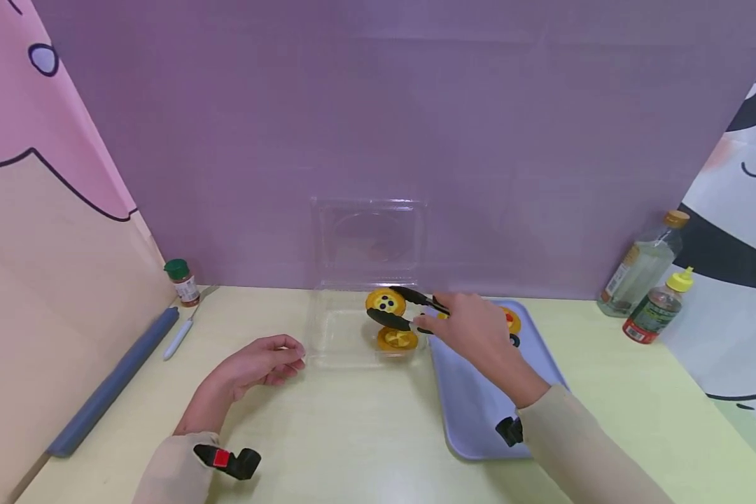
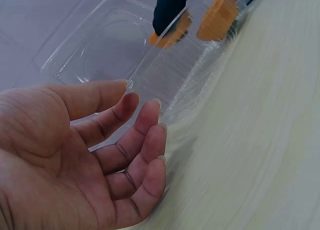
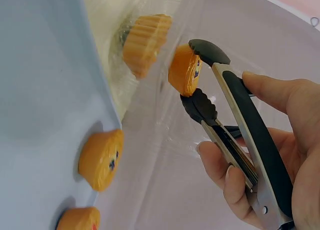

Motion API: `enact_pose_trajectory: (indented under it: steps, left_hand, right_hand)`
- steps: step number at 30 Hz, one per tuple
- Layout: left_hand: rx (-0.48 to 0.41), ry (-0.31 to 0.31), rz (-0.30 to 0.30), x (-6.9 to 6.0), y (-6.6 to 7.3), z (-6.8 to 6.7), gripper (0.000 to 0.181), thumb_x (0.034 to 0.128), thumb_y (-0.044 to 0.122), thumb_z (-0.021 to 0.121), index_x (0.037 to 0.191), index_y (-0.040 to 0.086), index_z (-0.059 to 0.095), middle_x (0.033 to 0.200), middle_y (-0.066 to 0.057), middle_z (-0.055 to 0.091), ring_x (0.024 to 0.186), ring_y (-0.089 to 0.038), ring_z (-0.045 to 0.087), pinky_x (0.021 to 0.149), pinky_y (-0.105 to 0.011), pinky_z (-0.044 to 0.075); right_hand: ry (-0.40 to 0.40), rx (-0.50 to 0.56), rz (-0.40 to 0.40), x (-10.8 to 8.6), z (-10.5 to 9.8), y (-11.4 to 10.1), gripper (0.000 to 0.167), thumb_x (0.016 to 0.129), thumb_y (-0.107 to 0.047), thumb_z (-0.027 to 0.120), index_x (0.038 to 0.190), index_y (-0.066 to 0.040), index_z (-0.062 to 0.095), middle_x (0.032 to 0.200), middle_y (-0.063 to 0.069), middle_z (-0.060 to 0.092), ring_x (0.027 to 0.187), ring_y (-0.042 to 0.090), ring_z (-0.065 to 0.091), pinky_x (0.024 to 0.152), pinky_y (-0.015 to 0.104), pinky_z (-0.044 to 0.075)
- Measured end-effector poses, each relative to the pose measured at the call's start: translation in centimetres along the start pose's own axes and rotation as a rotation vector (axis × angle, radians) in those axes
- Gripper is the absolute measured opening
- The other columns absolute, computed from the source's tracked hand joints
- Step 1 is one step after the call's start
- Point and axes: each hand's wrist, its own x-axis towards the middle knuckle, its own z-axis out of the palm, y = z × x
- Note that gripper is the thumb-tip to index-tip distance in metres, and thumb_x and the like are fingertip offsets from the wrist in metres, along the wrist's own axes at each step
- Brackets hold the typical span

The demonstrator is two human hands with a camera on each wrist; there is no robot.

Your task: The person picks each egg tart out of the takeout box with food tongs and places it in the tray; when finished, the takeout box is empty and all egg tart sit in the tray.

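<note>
R grip [image 1: 475, 323] clasping tongs [image 1: 388, 320], tart [image 1: 383, 302] btwn tips [image 3: 210, 52] to its left; L grip [image 1: 261, 362] pinching box [image 1: 339, 327] edge.

Head view: from above, facing forward and down, farthest back; takes in the table [image 1: 327, 441], purple backdrop [image 1: 510, 140], my left hand [image 1: 261, 364] and my right hand [image 1: 475, 329]. Left wrist view: close in, tilted, looking past my fingertips [image 2: 155, 137] to the clear container [image 2: 107, 49]. Right wrist view: also close, turned sideways, looking along the tongs [image 3: 262, 145], tray [image 3: 40, 89] at left. All three share the container and backdrop.
</note>
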Motion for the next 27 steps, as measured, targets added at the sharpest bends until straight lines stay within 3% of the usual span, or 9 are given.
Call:
enact_pose_trajectory:
  steps: [5,10,16,21,27]
  left_hand:
    - [0.005,0.014,0.001,-0.2,0.0,-0.2,0.033,0.1024,0.028,0.056,0.119,0.0,0.056,0.104,-0.007,0.066,0.091,-0.02,0.061,0.08,-0.032,0.051]
    - [0.008,0.003,0.005,-0.2,0.1,-0.3,0.033,0.1025,0.028,0.056,0.119,0.0,0.056,0.106,-0.009,0.066,0.092,-0.02,0.062,0.081,-0.032,0.051]
    - [0.012,0.004,0.006,-0.1,0.0,-0.3,0.034,0.1027,0.029,0.056,0.119,-0.001,0.056,0.107,-0.01,0.066,0.093,-0.021,0.062,0.08,-0.032,0.051]
    - [0.012,0.002,0.003,0.0,-0.2,-0.1,0.033,0.1027,0.029,0.056,0.119,0.0,0.056,0.106,-0.009,0.067,0.093,-0.021,0.062,0.08,-0.032,0.051]
    - [0.011,-0.003,0.007,0.1,-0.2,0.1,0.033,0.1027,0.029,0.056,0.119,0.0,0.056,0.105,-0.008,0.067,0.092,-0.02,0.062,0.08,-0.032,0.051]
  right_hand:
    - [0.016,0.005,-0.015,-1.3,-1.4,1.1,0.058,0.085,-0.068,0.064,0.127,-0.028,0.066,0.057,-0.001,0.051,0.05,0.018,0.046,0.043,0.031,0.027]
    - [0.025,-0.012,0.009,-2.8,-2.7,2.7,0.07,0.084,-0.069,0.064,0.139,-0.027,0.061,0.07,-0.002,0.067,0.061,0.018,0.055,0.046,0.031,0.036]
    - [0.036,-0.014,0.037,-4.1,-3.5,4.6,0.071,0.084,-0.067,0.066,0.139,-0.022,0.061,0.054,-0.002,0.05,0.052,0.017,0.046,0.043,0.032,0.032]
    - [0.062,-0.006,0.04,-5.4,-3.6,6.2,0.067,0.084,-0.071,0.063,0.132,-0.023,0.065,0.058,-0.002,0.053,0.052,0.016,0.047,0.043,0.032,0.033]
    - [0.089,0.006,0.062,-7.0,-3.7,8.1,0.074,0.083,-0.072,0.064,0.138,-0.022,0.062,0.052,-0.003,0.049,0.051,0.014,0.045,0.043,0.032,0.033]
